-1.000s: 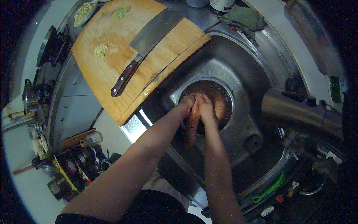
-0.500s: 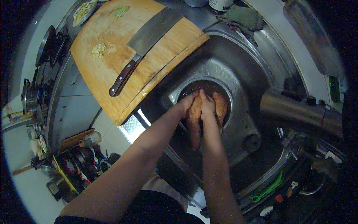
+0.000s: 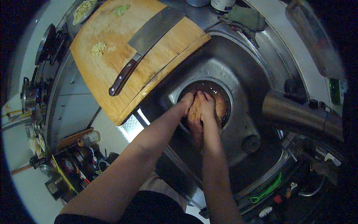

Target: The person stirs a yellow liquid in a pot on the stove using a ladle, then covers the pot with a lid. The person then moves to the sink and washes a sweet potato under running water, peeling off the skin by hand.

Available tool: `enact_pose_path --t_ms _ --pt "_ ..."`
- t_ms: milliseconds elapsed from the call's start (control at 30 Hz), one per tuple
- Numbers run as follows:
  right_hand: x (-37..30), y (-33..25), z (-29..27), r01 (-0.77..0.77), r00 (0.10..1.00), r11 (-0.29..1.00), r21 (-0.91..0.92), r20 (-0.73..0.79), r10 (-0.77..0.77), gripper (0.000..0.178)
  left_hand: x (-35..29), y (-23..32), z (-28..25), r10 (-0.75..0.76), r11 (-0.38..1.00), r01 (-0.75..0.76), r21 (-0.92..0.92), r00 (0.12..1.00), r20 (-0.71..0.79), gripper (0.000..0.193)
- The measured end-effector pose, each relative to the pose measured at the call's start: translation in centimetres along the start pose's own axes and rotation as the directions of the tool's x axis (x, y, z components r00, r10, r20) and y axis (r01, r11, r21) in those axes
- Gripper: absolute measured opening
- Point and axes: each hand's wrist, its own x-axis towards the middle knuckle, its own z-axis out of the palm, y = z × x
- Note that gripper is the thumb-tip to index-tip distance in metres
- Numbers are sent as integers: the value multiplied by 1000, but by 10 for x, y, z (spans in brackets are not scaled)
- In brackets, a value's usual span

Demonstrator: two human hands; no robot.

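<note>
In the sink, a round metal bowl (image 3: 204, 79) holds water and at least two orange-brown pieces of food. My left hand (image 3: 187, 102) is closed on the left side of the larger, long piece (image 3: 194, 115). My right hand (image 3: 207, 106) wraps over the same piece from the right. Its lower end lies near the bowl's front, and its exact kind cannot be made out. A second rounded piece (image 3: 221, 107) rests beside my right hand, against the bowl's right side. The fingertips of both hands are partly hidden in the bowl.
A wooden cutting board (image 3: 149, 72) overlaps the sink's left edge. On it lie a cleaver (image 3: 154, 31), minced pale bits (image 3: 99, 49) and a green scrap (image 3: 122, 10). A dark faucet (image 3: 294, 112) juts in from the right. Cloth (image 3: 246, 18) lies behind the sink (image 3: 246, 123).
Both hands have pressed the long piece lower into the bowl, and its tapered end has shifted back from the front rim. My right fingers have curled further over it.
</note>
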Motion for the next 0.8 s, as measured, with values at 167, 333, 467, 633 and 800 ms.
enact_pose_path --t_ms 167,333,467,633,800 --pt "-6 -12 11 -205 978 968 147 -7 208 39 13 -4 -18 59 998 -59 1 993 106 41" --pt "-29 -3 14 288 955 793 -537 222 -197 44 69 -16 -70 284 821 -139 554 941 -184 38" --pt "-62 -12 -14 414 910 555 -722 327 -253 50 69 -25 -43 330 188 -56 981 944 -10 34" --pt "-89 -27 -1 195 956 544 -816 281 79 50 113 -28 -83 326 -395 15 918 937 125 31" --pt "-51 -29 33 284 951 402 -870 308 -7 67 139 -21 -129 532 -304 12 953 832 159 33"
